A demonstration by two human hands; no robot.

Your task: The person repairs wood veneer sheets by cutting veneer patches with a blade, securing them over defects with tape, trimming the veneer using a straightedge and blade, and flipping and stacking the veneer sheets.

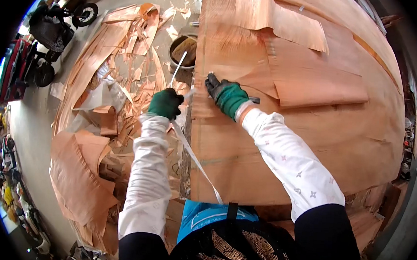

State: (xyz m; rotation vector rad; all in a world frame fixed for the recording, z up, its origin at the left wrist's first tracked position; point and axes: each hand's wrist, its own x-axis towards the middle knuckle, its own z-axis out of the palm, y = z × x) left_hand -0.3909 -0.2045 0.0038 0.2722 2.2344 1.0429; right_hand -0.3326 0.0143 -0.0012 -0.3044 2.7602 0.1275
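Note:
My left hand [166, 103], in a green glove with dark fingertips, is closed on a thin white strip of tape [191, 150]. One end of the strip rises above the fist, and the rest trails down to the near edge of the wood sheets. My right hand [227, 96], gloved the same way, rests at the left edge of the large brown veneer sheet [284, 154]. Its fingers point left, and a dark handle-like end [254, 100] sticks out beside the palm; the rest is hidden. Beyond that hand lies a loose folded veneer piece [320, 87].
Another curled veneer piece [281, 21] lies at the far side of the stack. Left of the stack are a round bucket [183, 50] and a floor pile of veneer scraps [77, 169]. A motorbike [48, 36] stands farther left.

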